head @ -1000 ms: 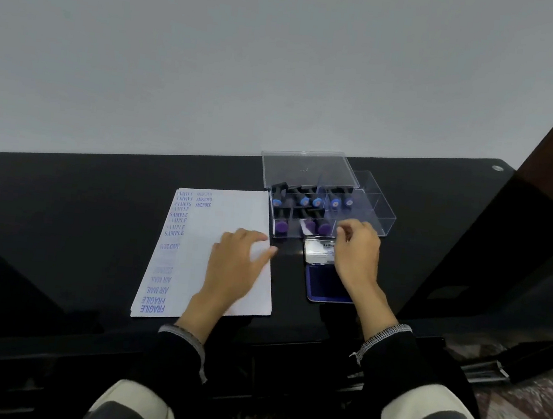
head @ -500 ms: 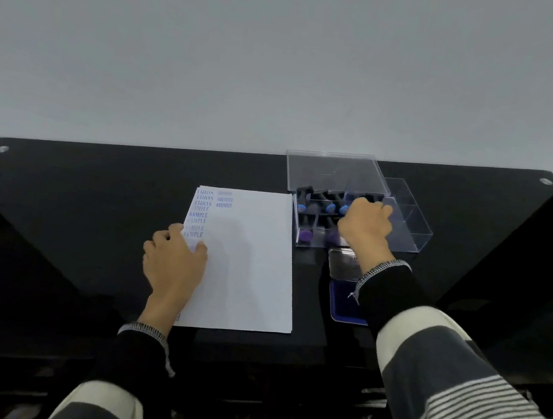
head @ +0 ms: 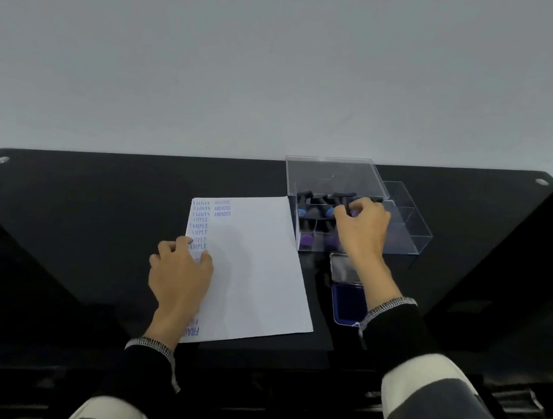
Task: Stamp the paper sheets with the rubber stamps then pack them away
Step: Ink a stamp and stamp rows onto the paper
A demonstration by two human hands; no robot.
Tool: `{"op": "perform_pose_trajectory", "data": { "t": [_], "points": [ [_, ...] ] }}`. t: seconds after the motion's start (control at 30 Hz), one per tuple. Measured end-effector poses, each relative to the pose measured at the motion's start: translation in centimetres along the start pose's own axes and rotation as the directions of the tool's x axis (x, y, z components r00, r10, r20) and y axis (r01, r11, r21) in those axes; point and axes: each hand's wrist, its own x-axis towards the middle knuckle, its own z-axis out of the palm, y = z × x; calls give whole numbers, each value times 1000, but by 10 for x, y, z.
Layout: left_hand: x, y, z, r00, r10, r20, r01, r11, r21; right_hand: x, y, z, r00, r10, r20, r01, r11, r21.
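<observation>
Left hand (head: 181,272) on paper (head: 255,265); right hand (head: 362,227) in stamp box (head: 414,232); paper lengthwise away.

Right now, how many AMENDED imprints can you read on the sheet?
2 clear ones, stacked in the second column near the paper sheet's far left corner: AMENDED above AMENDED. A fainter mark above them may be a third; too pale to read.

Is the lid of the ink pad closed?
No, the ink pad lies open, its blue surface showing beside the paper.
</observation>
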Motion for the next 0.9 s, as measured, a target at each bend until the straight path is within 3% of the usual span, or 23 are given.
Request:
{"op": "perform_pose_trajectory", "data": {
  "t": [0.1,0.23,0.47,0.67,0.9],
  "points": [
    [-1,-4,-1,1000,5,-5,-6,997,-80,-21,-2,-12,1000,7,-7,-5,964,265],
    [2,-13,-5,999,30,15,-27,978,-205,-41,12,-28,999,27,39,-37,959,281],
    [2,-21,-8,999,54,6,-50,955,-293,-60,41,-56,968,2,250,6,1000,-29],
    [0,-24,-5,996,94,-9,-92,951,-295,-69,38,-58,955,-26,297,147,908,-392],
    [0,-22,-4,995,99,-22,-102,961,-256,-78,36,-42,963,-100,251,228,800,-554]
  ]
}}
